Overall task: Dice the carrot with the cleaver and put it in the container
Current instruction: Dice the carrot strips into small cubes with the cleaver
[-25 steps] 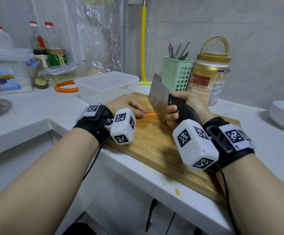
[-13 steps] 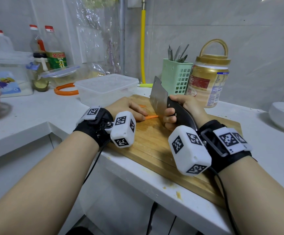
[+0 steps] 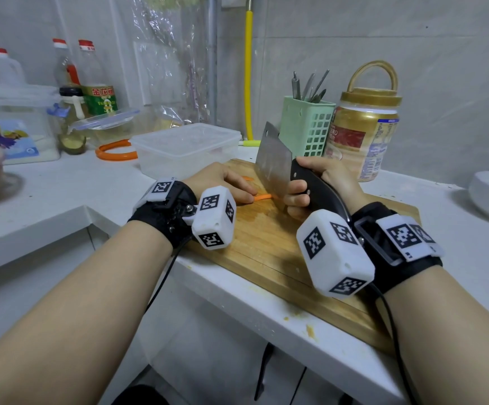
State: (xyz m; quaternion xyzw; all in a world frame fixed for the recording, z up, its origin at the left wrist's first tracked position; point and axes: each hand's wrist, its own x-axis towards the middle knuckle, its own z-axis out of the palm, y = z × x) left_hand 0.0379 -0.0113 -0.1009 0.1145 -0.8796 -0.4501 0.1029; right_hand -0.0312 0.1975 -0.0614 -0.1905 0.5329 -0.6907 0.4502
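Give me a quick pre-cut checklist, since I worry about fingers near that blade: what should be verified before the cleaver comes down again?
1. Right hand grips the cleaver handle firmly: ok.
2. Left hand holds the carrot down: ok.
3. Left fingertips clear of the blade's path: cannot tell, they lie close beside it.
4. Carrot flat on the cutting board: ok.
5. Container within reach behind the board: ok; whether a lid covers it, cannot tell.

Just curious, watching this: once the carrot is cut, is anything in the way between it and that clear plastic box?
Nothing visible blocks the way. The carrot lies on the cutting board, and the container stands open just beyond the board's far left edge. Only the left hand, pressing on the carrot, lies between them.
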